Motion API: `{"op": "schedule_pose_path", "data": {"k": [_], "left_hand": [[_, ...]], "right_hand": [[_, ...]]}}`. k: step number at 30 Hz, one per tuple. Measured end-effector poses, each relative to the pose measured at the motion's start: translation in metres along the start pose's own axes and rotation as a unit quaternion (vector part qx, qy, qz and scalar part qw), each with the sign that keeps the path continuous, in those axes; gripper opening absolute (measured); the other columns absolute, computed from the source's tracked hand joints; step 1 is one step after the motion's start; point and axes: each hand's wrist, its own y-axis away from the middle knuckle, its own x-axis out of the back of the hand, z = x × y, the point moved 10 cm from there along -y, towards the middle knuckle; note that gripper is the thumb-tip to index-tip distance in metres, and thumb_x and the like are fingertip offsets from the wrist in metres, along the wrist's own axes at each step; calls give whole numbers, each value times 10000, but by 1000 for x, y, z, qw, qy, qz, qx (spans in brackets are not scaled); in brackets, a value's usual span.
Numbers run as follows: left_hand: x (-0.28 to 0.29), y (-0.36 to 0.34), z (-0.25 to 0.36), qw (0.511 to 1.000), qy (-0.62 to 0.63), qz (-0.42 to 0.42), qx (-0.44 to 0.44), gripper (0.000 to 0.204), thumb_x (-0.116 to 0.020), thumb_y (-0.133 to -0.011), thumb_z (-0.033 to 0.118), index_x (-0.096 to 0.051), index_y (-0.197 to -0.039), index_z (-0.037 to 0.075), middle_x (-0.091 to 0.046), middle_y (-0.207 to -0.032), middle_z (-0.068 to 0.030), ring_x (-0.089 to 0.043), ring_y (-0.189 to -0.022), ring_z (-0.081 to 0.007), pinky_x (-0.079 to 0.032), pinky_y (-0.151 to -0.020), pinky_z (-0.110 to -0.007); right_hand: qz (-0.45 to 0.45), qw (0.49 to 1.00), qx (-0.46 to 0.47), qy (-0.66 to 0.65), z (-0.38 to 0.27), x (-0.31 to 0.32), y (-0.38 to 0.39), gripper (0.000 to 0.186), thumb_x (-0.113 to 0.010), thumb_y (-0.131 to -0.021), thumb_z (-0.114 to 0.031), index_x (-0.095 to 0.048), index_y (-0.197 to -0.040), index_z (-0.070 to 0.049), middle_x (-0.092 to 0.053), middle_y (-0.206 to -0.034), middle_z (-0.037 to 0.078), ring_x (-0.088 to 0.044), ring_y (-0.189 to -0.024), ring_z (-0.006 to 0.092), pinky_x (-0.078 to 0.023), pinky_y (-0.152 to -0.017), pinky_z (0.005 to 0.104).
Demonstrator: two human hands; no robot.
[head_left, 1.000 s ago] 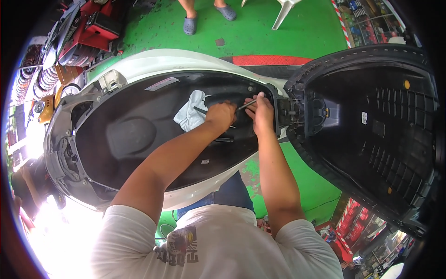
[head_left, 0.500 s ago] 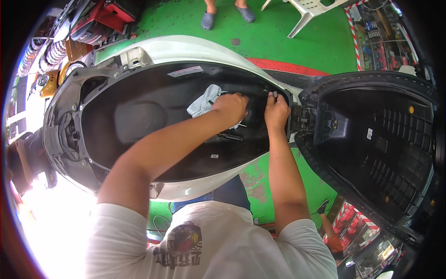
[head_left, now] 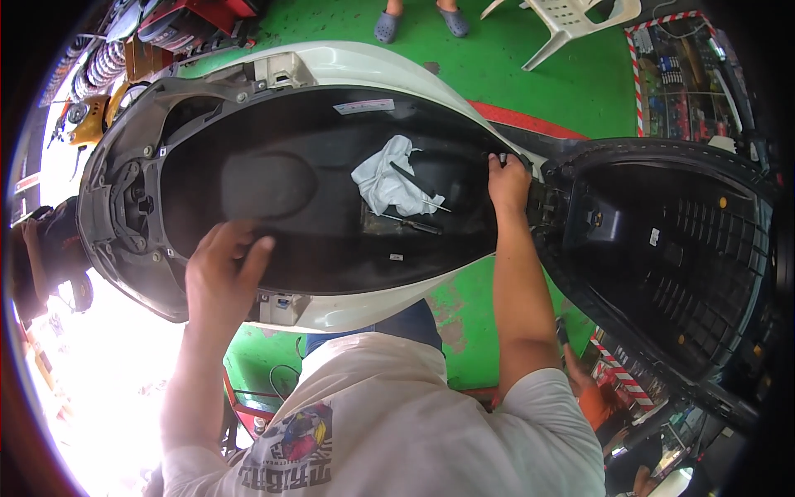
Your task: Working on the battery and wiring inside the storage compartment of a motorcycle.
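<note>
My left hand (head_left: 224,265) is above the near-left part of the black under-seat bin (head_left: 319,248) of a white scooter (head_left: 356,58), fingers apart and empty. My right hand (head_left: 508,184) is at the bin's right end by the seat hinge, its fingers closed on a small dark cylindrical tool, mostly hidden. Between my hands lies a crumpled white cloth (head_left: 385,174) with a dark slim item (head_left: 410,180) on it. A black-handled screwdriver (head_left: 422,224) rests just below the cloth.
The raised black seat (head_left: 662,265) extends right. Beyond are someone's feet in clogs (head_left: 385,27), a plastic chair (head_left: 563,29) and a display case (head_left: 671,83). Parts and tires (head_left: 108,66) stand back left. A dark-clothed person (head_left: 45,240) is left, another in orange (head_left: 596,402) lower right.
My left hand has let go near the cloth and moved down-left, fingers opening, uncovering the cloth and tools. My right hand has shifted slightly right along the bin. The view has shifted.
</note>
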Motion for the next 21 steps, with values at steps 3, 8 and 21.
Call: {"op": "schedule_pose_path", "data": {"k": [3, 8, 21], "left_hand": [[17, 22, -47, 996, -5, 80, 27, 198, -707, -867, 144, -665, -1014, 17, -667, -871, -114, -662, -780, -257, -517, -698, -362], [17, 41, -75, 986, 0, 162, 28, 173, -688, -880, 114, -667, -1026, 23, -677, -912, -94, -647, -868, -251, -496, -771, -372], [10, 45, -66, 967, -115, 213, -84, 133, -677, -877, 135, -702, -993, 76, -689, -952, -38, -617, -956, -230, -403, -923, -366]], "right_hand": [[-37, 993, 96, 64, 0, -14, -6, 290, -643, -898, -258, -643, -828, 23, -672, -834, 261, -644, -836, 464, -511, -755, 536], [-102, 957, 211, 172, -17, -28, -5, 141, -588, -899, -142, -641, -907, -11, -669, -911, 227, -657, -851, 429, -532, -758, 517], [-153, 953, 108, 237, -26, -32, 13, 261, -514, -983, -275, -563, -1002, -20, -668, -955, 269, -658, -961, 423, -536, -782, 516]]}}
